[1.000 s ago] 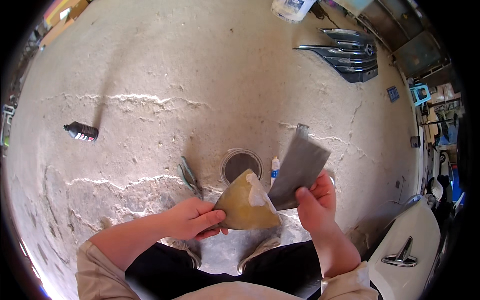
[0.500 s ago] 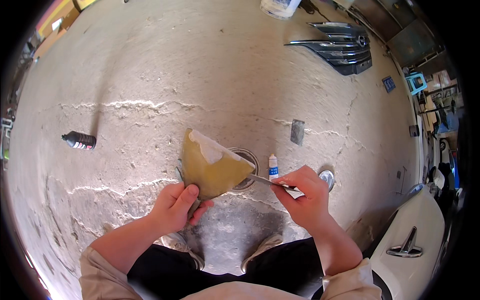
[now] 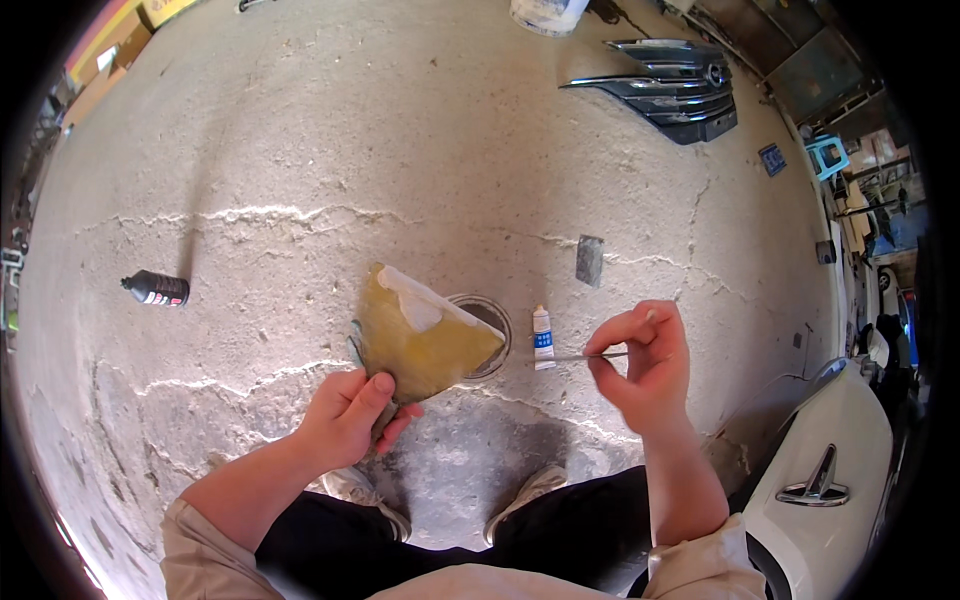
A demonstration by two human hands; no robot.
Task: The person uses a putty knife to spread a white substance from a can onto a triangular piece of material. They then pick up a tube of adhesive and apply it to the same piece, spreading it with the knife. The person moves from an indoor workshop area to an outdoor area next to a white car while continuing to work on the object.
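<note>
My left hand (image 3: 350, 415) grips a flat, yellowish board (image 3: 425, 345) by its lower corner, thumb on top. White paste (image 3: 415, 300) lies along its upper edge. My right hand (image 3: 645, 365) is apart from the board and pinches a thin scraper (image 3: 570, 357), seen nearly edge-on, its blade pointing left. A white and blue tube (image 3: 542, 338) lies on the floor past the blade. Partly hidden behind the board is a round rim (image 3: 502, 320) with a dark middle.
A dark bottle (image 3: 157, 289) lies at left. A grey rectangular piece (image 3: 590, 261) is on the cracked concrete floor. Farther off are a car grille (image 3: 670, 90), a white bucket (image 3: 548, 14) and a blue stool (image 3: 828, 157). A white car part (image 3: 830, 470) stands close at right.
My right hand has moved right and slightly up, drawing the scraper away from the board's edge. It now covers the round metal lid. My left hand and the board stay nearly still.
</note>
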